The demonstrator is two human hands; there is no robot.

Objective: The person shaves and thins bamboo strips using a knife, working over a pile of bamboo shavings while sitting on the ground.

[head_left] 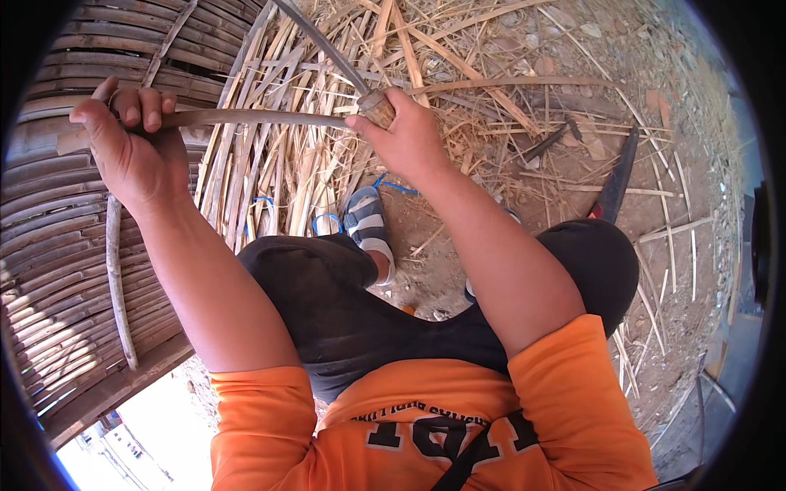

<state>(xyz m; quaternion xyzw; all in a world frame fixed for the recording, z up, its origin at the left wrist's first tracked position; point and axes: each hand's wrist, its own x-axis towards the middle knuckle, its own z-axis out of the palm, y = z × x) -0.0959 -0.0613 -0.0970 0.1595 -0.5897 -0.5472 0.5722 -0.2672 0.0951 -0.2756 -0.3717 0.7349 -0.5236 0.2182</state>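
Observation:
A long bamboo strip [254,117] stretches between my two hands at the far left and centre. My left hand [135,139] is turned palm up, its fingers curled round the strip near one end. In my right hand [409,139] is the wooden handle [376,107] of a knife, and its narrow blade [323,47] points up and to the left. The right thumb rests at the strip where it meets the handle. Beyond that hand a curved strip [524,82] runs on to the right; whether it is the same piece I cannot tell.
A slatted bamboo panel [74,237] stands along the left. Split bamboo strips [270,176], some with blue ties, lie beside my sandalled foot [368,225]. A dark tapered blade [620,176] lies by my right knee, among shavings [483,131] on the dirt.

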